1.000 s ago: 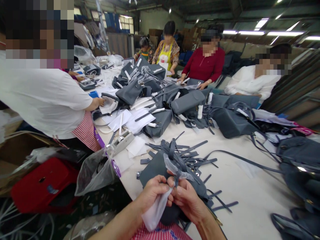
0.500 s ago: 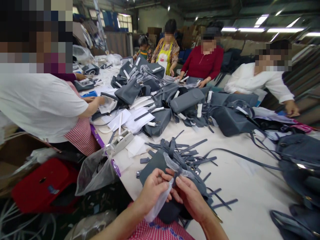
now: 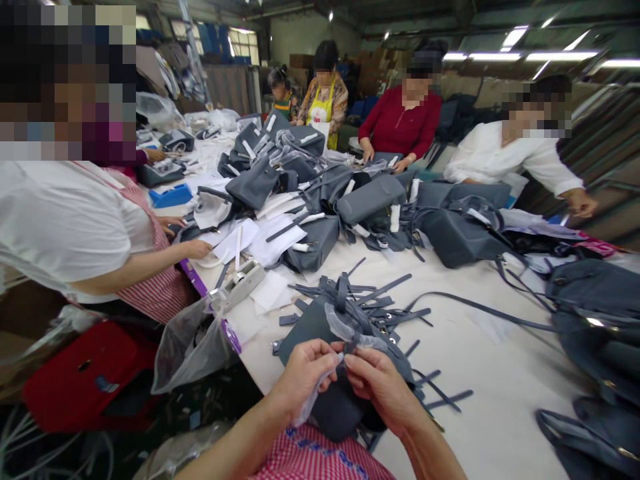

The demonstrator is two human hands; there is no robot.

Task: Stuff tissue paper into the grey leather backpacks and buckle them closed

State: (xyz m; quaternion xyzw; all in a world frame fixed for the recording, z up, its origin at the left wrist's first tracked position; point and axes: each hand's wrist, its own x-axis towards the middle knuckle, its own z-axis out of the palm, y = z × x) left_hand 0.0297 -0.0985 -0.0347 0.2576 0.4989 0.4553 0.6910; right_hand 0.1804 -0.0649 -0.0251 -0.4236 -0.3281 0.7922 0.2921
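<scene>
A dark grey-blue bag [image 3: 306, 328] lies at the table's near edge, against the striped apron, with several loose straps fanned out beyond it. My left hand [image 3: 309, 375] is closed on a strip of translucent plastic wrap [image 3: 342, 327], part of which hangs below the fingers. Close beside it, almost touching, my right hand [image 3: 376, 381] pinches at the wrapped strap on top of the bag. The fingertips of both hands meet there and hide exactly what lies between them.
A tape dispenser [image 3: 245, 281] and white paper sheets [image 3: 273, 291] lie left of the bag. Piled grey bags [image 3: 373, 199] cover the far side. More bags [image 3: 595, 313] lie right. Several people stand around the table [image 3: 493, 380]; a red stool [image 3: 90, 377] is lower left.
My hands have drawn closer together, and less plastic hangs below my left hand. The person at the left has moved an arm lower, with a hand near the papers.
</scene>
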